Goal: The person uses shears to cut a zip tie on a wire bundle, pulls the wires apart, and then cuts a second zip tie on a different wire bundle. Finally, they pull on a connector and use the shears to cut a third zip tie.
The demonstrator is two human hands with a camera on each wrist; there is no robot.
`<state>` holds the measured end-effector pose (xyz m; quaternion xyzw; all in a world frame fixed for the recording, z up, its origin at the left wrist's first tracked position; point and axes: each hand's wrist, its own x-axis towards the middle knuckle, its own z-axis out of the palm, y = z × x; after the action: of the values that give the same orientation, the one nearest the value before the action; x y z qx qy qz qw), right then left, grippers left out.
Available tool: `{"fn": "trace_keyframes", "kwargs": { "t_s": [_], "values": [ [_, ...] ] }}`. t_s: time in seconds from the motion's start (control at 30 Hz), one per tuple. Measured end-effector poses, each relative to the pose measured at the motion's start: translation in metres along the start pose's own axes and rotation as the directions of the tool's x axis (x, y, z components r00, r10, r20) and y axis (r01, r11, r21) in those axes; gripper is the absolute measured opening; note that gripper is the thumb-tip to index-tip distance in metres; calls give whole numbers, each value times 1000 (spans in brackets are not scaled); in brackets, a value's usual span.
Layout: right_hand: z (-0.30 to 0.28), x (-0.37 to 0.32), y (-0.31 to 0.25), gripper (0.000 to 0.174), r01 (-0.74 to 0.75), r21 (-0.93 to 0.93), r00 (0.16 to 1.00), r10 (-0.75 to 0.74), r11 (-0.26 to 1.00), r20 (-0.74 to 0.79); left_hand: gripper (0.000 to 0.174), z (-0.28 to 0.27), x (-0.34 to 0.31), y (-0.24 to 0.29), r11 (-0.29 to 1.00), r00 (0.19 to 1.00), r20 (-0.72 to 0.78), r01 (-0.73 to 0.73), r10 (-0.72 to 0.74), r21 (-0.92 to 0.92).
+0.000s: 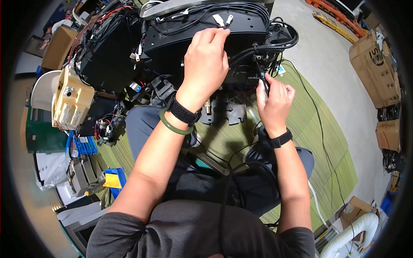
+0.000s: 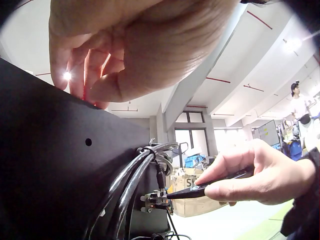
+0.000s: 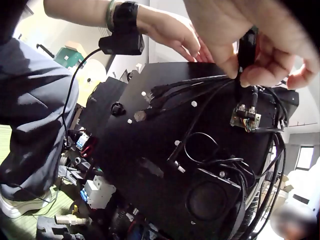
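In the head view, my left hand (image 1: 206,62) rests on the top edge of a large black metal box (image 1: 172,50). In the left wrist view its fingertips (image 2: 99,104) touch that edge. My right hand (image 1: 275,101) pinches slim black tweezers (image 2: 192,191) between thumb and fingers. Their pointed tip is right at a small connector board (image 2: 158,200) on the box's side. In the right wrist view this board (image 3: 245,118) shows metal plugs and thin coloured wires. A bundle of black cables (image 2: 127,185) runs beside it. Both wrists wear black straps, the left also a green bangle.
More black cables and white connectors (image 1: 218,19) lie on top of the box. At left stand a cream plastic part (image 1: 73,98) and a blue bin (image 1: 115,180). Cardboard boxes (image 1: 374,64) line the right side. A green mat (image 1: 320,124) covers the floor.
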<state>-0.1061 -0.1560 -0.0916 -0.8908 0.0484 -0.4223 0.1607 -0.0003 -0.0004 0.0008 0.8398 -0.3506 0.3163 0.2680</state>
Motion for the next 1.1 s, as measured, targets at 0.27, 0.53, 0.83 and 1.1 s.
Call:
{"fn": "trace_keyframes", "kwargs": {
  "t_s": [0.27, 0.53, 0.83, 1.1],
  "values": [
    [1, 0, -7, 25, -7, -46, 1000, 8, 999, 19, 40, -5, 2, -3, 1000, 1000, 26, 4, -3, -30],
    [3, -1, -14, 22, -66, -39, 997, 67, 997, 25, 36, -17, -6, -8, 980, 999, 46, -3, 13, -197],
    [8, -6, -19, 21, -118, -38, 993, 118, 992, 13, 32, -38, -40, -15, 960, 996, 20, 85, -82, -268],
    [9, -5, -22, 19, -134, -89, 991, 135, 987, 8, 18, -61, -63, -24, 924, 984, 37, 177, -175, -338]
  ]
}}
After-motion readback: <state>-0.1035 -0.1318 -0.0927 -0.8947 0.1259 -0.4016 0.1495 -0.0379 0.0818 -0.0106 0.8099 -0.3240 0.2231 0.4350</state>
